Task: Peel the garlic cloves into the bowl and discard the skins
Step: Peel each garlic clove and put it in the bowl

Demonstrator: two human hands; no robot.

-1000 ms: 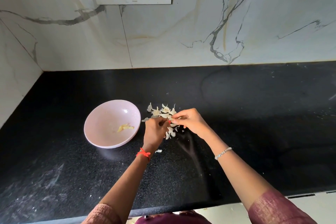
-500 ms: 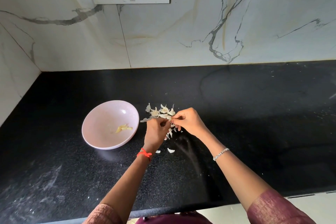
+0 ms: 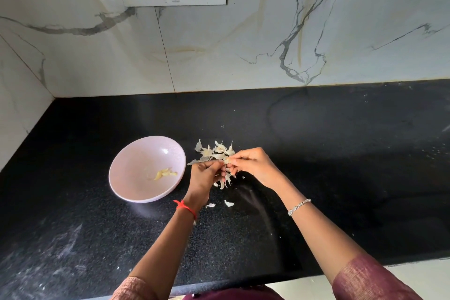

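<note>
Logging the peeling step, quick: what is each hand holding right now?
Left hand: fingers curled, pinching the garlic clove.
Right hand: pinching the same clove.

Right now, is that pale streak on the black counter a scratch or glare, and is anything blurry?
Head view: the streak on the countertop below the right hand looks like reflected light, as does the glint inside the pink bowl; the left hand and the garlic clove both hands pinch look sharp; the wide lens stretches the forearms.
</note>
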